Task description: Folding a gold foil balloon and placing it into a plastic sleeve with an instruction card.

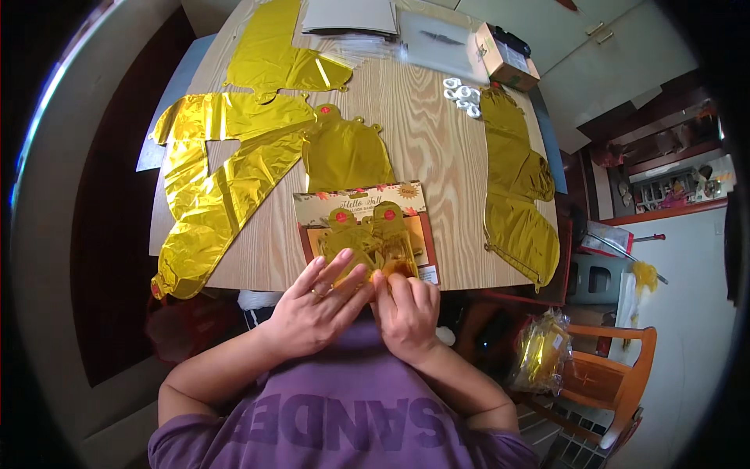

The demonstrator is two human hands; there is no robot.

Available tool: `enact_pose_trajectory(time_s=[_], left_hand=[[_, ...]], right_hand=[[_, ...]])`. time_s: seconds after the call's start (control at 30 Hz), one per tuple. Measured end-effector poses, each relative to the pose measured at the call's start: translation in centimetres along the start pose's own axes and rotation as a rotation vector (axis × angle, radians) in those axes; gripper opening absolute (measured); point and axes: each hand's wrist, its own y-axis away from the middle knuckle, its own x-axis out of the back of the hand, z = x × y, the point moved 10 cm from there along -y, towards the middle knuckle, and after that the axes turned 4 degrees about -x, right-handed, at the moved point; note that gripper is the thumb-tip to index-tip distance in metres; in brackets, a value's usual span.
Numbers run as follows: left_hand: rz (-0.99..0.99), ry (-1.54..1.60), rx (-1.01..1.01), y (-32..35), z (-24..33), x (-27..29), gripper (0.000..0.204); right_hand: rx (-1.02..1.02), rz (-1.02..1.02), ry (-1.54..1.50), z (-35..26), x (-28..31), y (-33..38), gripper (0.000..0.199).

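Just in front of me, a folded gold foil balloon point(361, 238) with red round tabs lies on a printed cardboard package point(308, 209) at the table's near edge. My left hand point(316, 309) rests over its lower left part, fingers stretched out and a ring on one of them. With curled fingers, my right hand point(406, 313) pinches the balloon's near edge close to the left fingertips. Part of the foil is hidden under both hands. Beyond the package lies another flat gold foil balloon point(348, 152).
Flat gold foil balloons point(258, 172) cover the table's left side, and one point(516, 187) lies along the right edge. White rolls point(462, 98), a cardboard box point(508, 59) and stacked sheets point(351, 17) stand farther back. A bag of gold foil point(543, 352) sits by a wooden chair point(625, 375).
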Motion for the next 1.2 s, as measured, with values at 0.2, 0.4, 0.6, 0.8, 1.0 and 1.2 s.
enact_pose_trajectory(time_s=[0.2, 0.4, 0.6, 0.8, 1.0, 1.2], left_hand=[[0.575, 0.181, -0.010, -0.6, -1.3, 6.6, 0.051], [0.406, 1.862, 0.899, -1.2, -4.0, -6.4, 0.063], [0.261, 2.068, 0.929, -3.2, -3.2, -8.8, 0.054], [0.435, 1.834, 0.971, -2.5, -5.2, -8.0, 0.052], [0.322, 1.302, 0.832, -1.0, -7.0, -6.3, 0.060], [0.267, 1.226, 0.740, -1.4, -8.6, -4.4, 0.066]], right_hand=[[-0.199, 0.198, -0.257, 4.8, 3.2, -0.7, 0.019], [-0.997, 0.624, -1.321, 13.1, 1.6, 2.9, 0.032], [-1.180, 0.513, -1.787, 9.3, -3.7, 3.8, 0.023], [-1.154, 0.336, -1.900, 8.4, -5.0, 3.9, 0.021], [-1.149, 0.276, -1.825, 12.3, -3.8, 4.0, 0.015], [-1.137, 0.025, -1.833, 13.2, -4.1, 2.4, 0.007]])
